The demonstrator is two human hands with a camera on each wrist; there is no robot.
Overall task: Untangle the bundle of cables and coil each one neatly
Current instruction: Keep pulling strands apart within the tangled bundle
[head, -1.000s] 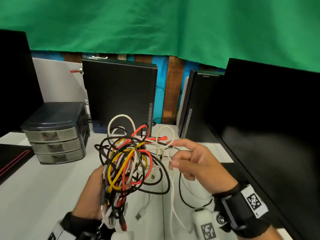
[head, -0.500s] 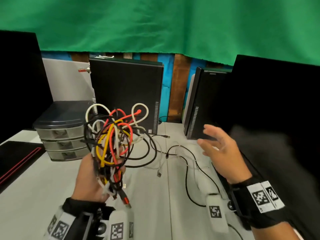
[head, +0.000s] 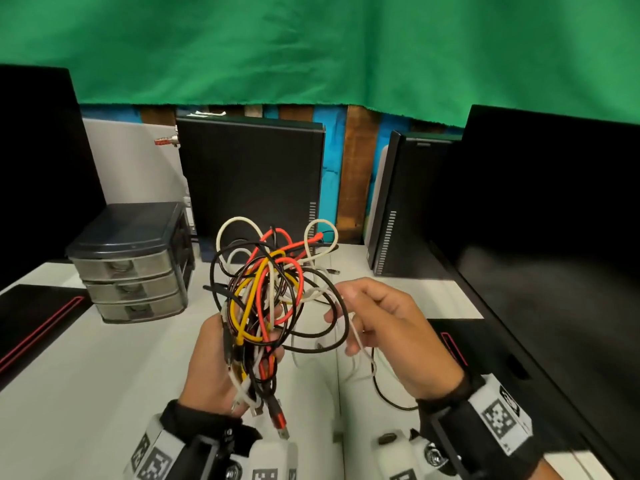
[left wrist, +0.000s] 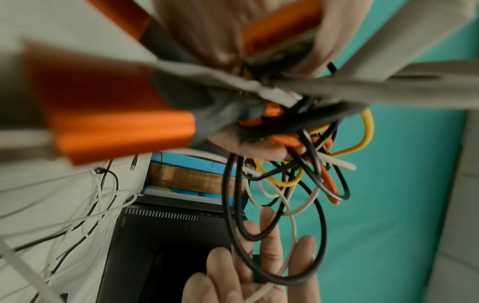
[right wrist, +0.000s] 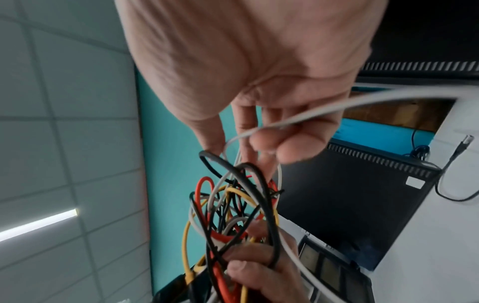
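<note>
A tangled bundle of cables in red, yellow, black and white is held upright above the white desk. My left hand grips the bundle's lower part, and several plug ends hang below the fist. My right hand is at the bundle's right side and pinches a thin white cable that runs down from the tangle. In the right wrist view, the right hand's fingers close on the white cable just above the bundle. The left wrist view shows the cable loops, blurred up close.
A grey drawer unit stands at the left, with a black mat beside it. Two black computer towers stand at the back. A dark monitor lines the right side. A loose black cable lies on the desk under my right hand.
My right hand, open and apart half a second ago, has come back to the bundle and taken hold of a white cable. The left hand has brought the bundle towards the middle.
</note>
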